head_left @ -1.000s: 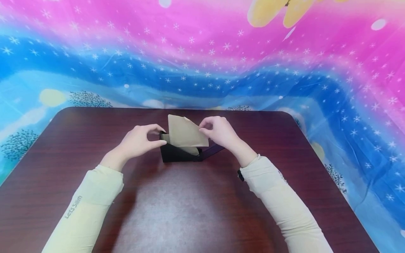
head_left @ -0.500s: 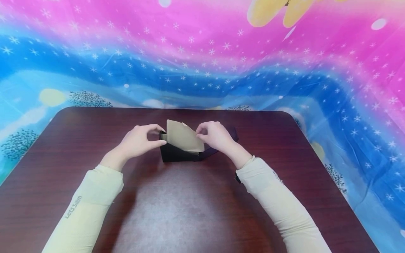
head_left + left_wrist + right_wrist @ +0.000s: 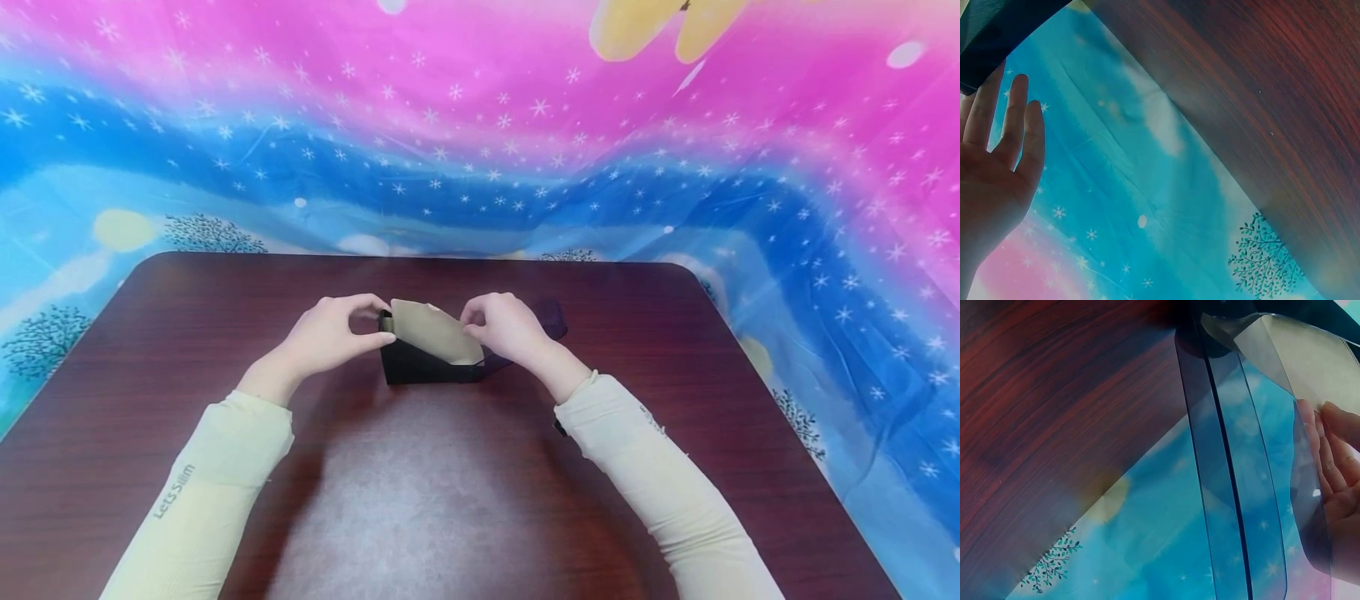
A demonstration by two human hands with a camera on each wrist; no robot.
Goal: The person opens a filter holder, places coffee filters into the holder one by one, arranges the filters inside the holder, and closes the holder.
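A black filter holder (image 3: 420, 369) with a sloping top edge stands on the table, its tinted see-through lid (image 3: 552, 318) swung out to the right. My left hand (image 3: 324, 335) holds the holder's left end, thumb in front and a finger behind. In the left wrist view, other fingers stretch up beside the dark holder (image 3: 1007, 31). A tan paper coffee filter (image 3: 433, 335) sits partly inside the holder, its upper part above the sloping edge. My right hand (image 3: 506, 325) pinches its right side. The right wrist view shows the filter (image 3: 1313, 362) near thumb and fingertips, with the lid (image 3: 1196, 425) alongside.
The dark brown wooden table (image 3: 420, 492) has rounded far corners. A pink and blue patterned cloth (image 3: 465, 125) hangs behind and around it. The lid sticks out behind my right hand, toward the table's far right.
My right hand has moved down and slightly left, lowering the coffee filter deeper into the holder. More of the lid shows behind that hand. My left hand has stayed in place.
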